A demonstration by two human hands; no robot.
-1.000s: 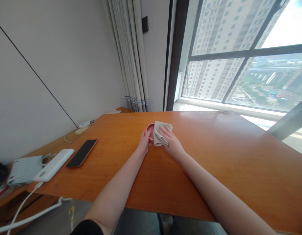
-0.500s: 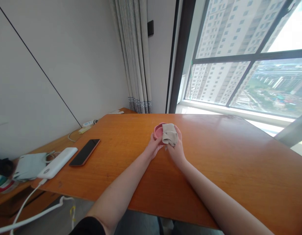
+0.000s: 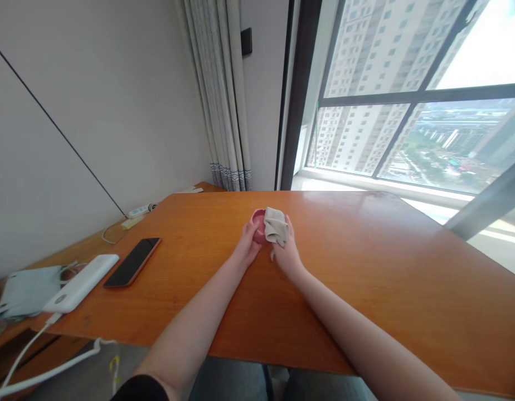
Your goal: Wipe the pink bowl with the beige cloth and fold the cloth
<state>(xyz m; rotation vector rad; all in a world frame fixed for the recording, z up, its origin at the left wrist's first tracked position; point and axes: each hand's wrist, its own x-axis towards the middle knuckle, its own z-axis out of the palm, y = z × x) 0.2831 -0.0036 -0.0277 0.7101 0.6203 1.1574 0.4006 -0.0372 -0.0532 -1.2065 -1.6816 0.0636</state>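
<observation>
Held over the middle of the table is a small pink bowl (image 3: 258, 221), tilted so that part of its inside shows. My left hand (image 3: 248, 244) grips it by the left and near side, thumb at the rim. A beige cloth (image 3: 276, 226) is bunched in my right hand (image 3: 287, 252) and lies against the bowl's right side, covering that part of it. The cloth hides most of my right fingers. A small end of cloth hangs below that hand.
The wooden table (image 3: 366, 289) stretches around both arms. At its left lie a dark-screened phone (image 3: 132, 262) and a white power bank (image 3: 81, 283) with a white cable (image 3: 29, 346). A pale pouch (image 3: 29, 292) and a power strip (image 3: 141, 211) are beyond the left edge.
The view has turned slightly right, so everything appears shifted left. The cloth has shifted a little on the bowl and its folds look different. Both hands keep their hold.
</observation>
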